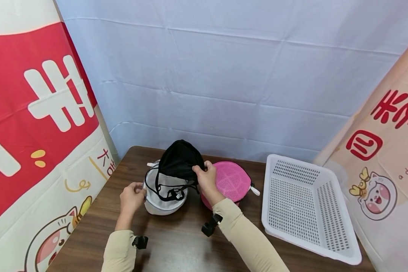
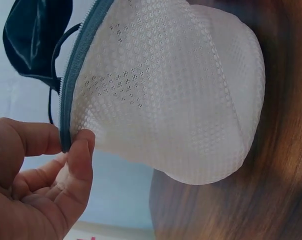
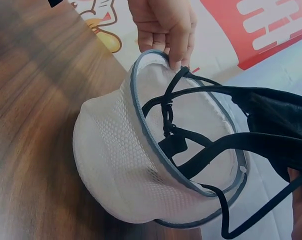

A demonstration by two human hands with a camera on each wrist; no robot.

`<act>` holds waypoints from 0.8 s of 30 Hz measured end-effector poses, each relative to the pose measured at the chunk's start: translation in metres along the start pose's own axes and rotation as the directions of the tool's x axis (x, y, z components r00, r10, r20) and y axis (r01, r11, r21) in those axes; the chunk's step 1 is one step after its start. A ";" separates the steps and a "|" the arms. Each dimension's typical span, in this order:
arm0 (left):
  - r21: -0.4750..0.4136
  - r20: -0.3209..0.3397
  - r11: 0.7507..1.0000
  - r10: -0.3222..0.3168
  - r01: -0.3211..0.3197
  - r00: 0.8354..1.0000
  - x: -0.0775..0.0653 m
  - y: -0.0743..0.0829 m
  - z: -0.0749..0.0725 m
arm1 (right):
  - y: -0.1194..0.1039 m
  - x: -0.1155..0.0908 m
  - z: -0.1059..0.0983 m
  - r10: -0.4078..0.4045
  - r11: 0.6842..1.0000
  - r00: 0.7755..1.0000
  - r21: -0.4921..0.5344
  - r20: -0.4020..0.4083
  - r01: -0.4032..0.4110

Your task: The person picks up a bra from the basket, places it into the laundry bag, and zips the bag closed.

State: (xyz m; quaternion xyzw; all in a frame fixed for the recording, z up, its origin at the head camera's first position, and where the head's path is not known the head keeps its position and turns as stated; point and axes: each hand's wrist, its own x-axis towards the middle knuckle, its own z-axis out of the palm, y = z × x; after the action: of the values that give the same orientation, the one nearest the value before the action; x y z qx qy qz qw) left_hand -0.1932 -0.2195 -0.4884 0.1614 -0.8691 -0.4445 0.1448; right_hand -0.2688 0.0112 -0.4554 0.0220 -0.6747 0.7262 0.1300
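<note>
A white mesh laundry bag (image 1: 161, 207) with a grey zip round its mouth sits on the table, its mouth spread wide. My left hand (image 1: 132, 198) pinches the zipped rim on the left side between thumb and forefinger; the white mesh (image 2: 161, 95) hangs from there in the left wrist view. Over the mouth my right hand (image 1: 208, 179) grips a black bra (image 1: 179, 160) by its right side, cups raised above the far rim. Its black straps (image 3: 201, 155) dangle down into the bag in the right wrist view. The right hand lies mostly outside that view.
A pink mesh laundry bag (image 1: 232, 181) with a white tab lies right beside the white one, partly behind the right wrist. Farther right stands a white plastic basket (image 1: 266, 204) with slotted walls. Printed cloths hang round the brown wooden table (image 1: 176, 241).
</note>
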 end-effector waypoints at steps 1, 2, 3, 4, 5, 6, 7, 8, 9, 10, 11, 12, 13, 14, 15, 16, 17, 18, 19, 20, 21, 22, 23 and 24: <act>0.005 -0.003 1.000 0.002 -0.002 1.000 0.000 0.000 0.000 | 0.000 0.000 0.000 -0.005 1.000 1.000 -0.005 -0.004 0.005; 0.014 -0.010 1.000 0.001 -0.001 1.000 0.000 -0.001 0.000 | 0.001 0.000 -0.001 -0.010 1.000 1.000 -0.018 -0.009 0.010; 0.023 -0.016 1.000 0.001 0.000 1.000 -0.001 -0.001 -0.001 | 0.001 0.000 -0.001 -0.013 1.000 1.000 -0.029 -0.012 0.013; 0.029 -0.021 1.000 0.000 0.000 1.000 -0.001 -0.001 -0.001 | 0.001 0.000 -0.002 -0.017 0.999 1.000 -0.045 -0.015 0.016; 0.035 -0.027 0.999 0.001 0.000 1.000 -0.001 -0.001 -0.001 | 0.001 0.000 -0.002 -0.020 0.998 1.000 -0.061 -0.019 0.019; 0.038 -0.028 0.999 0.002 -0.001 1.000 -0.001 -0.002 -0.001 | 0.001 0.000 -0.002 -0.024 0.997 0.999 -0.079 -0.023 0.022; 0.040 -0.027 0.999 0.006 -0.005 1.000 0.000 -0.002 -0.001 | 0.002 0.000 -0.002 -0.026 0.995 0.999 -0.094 -0.026 0.024; 0.044 -0.028 0.999 0.006 -0.005 1.000 -0.001 -0.002 -0.001 | 0.002 0.000 -0.002 -0.031 0.992 0.999 -0.120 -0.030 0.027; 0.043 -0.025 0.999 0.010 -0.009 1.000 -0.001 -0.002 -0.001 | 0.002 0.000 -0.002 -0.032 0.990 0.999 -0.139 -0.031 0.028; 0.042 -0.023 0.999 0.013 -0.012 1.000 -0.001 -0.002 -0.002 | 0.002 -0.001 -0.001 -0.029 0.988 0.999 -0.150 -0.029 0.024; 0.043 -0.022 0.999 0.017 -0.016 1.000 0.000 -0.002 -0.002 | 0.002 -0.001 -0.001 -0.022 0.987 0.999 -0.160 -0.026 0.017; 0.044 -0.020 0.999 0.021 -0.020 1.000 0.000 -0.002 -0.002 | 0.002 -0.001 0.000 -0.015 0.984 1.000 -0.175 -0.024 0.011; 0.044 -0.021 0.999 0.023 -0.022 1.000 0.000 -0.002 -0.002 | 0.002 -0.001 0.000 -0.009 0.983 1.000 -0.183 -0.018 0.005; 0.042 -0.021 0.999 0.022 -0.021 1.000 0.000 -0.002 -0.002 | 0.002 -0.002 0.001 0.002 0.982 1.000 -0.189 -0.011 -0.004; 0.041 -0.021 0.999 0.022 -0.021 1.000 0.000 -0.001 -0.002 | 0.002 -0.002 0.002 0.013 0.982 1.000 -0.189 -0.005 -0.014; 0.040 -0.021 0.999 0.022 -0.021 1.000 -0.001 -0.001 -0.002 | 0.002 -0.003 0.003 0.022 0.981 1.000 -0.191 0.000 -0.022; 0.039 -0.021 0.999 0.022 -0.021 1.000 -0.001 -0.001 -0.002 | 0.002 -0.003 0.004 0.028 0.979 1.000 -0.202 0.004 -0.026; 0.038 -0.022 0.999 0.021 -0.020 1.000 -0.001 -0.001 -0.001 | 0.003 -0.003 0.004 0.030 0.978 1.000 -0.206 0.007 -0.028; 0.036 -0.024 0.999 0.020 -0.020 1.000 -0.001 -0.001 -0.001 | 0.003 -0.004 0.005 0.033 0.979 0.999 -0.203 0.011 -0.031; 0.035 -0.025 0.999 0.019 -0.019 1.000 -0.001 -0.001 -0.001 | 0.004 -0.004 0.006 0.036 0.977 0.999 -0.209 0.011 -0.032; 0.034 -0.026 0.999 0.018 -0.017 1.000 -0.001 -0.002 -0.001 | 0.004 -0.004 0.006 0.034 0.975 0.999 -0.219 0.008 -0.032; 0.032 -0.026 0.999 0.018 -0.017 1.000 -0.001 -0.002 -0.001 | 0.005 -0.004 0.007 0.033 0.974 0.999 -0.226 0.006 -0.030; 0.029 -0.026 0.999 0.016 -0.015 1.000 0.000 -0.002 -0.001 | 0.006 -0.004 0.007 0.032 0.972 0.999 -0.232 0.003 -0.031; 0.023 -0.023 1.000 0.016 -0.015 1.000 0.000 -0.002 -0.001 | 0.006 -0.004 0.008 0.031 0.971 1.000 -0.239 -0.001 -0.030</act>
State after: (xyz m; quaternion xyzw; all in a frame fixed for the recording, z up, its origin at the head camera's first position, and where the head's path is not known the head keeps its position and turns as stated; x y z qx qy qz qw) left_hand -0.1924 -0.2215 -0.4897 0.1614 -0.8737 -0.4314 0.1564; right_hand -0.2674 0.0028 -0.4619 -0.0032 -0.7576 0.6417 0.1195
